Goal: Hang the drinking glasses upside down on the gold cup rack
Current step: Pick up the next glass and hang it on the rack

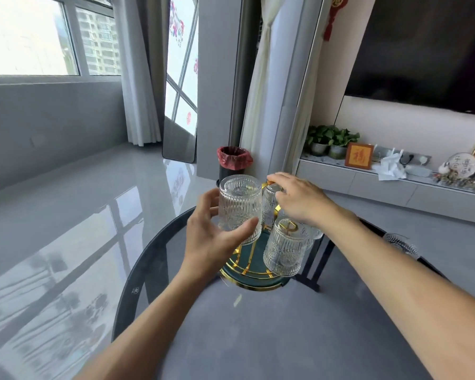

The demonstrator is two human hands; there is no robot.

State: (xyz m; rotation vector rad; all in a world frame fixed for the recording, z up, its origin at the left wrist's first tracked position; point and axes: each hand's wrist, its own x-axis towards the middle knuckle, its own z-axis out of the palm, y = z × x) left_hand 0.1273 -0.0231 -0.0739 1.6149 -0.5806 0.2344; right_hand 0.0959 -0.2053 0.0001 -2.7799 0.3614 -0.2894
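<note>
Above the rack [254, 272], left-hand fingers [247, 226] clasp an inverted glass [239, 208].

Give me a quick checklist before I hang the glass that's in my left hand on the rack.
1. Glass upside down: ok, base faces up.
2. Left hand grip: ok, thumb and fingers wrap its sides.
3. Gold cup rack steadied: ok, right hand holds its top handle.
4. Free peg beneath the held glass: cannot tell, the glass and hand hide it.
5. Room beside the hung glass: ok, a gap shows.
6. More to hang: not ok, another glass waits on the table.
</note>
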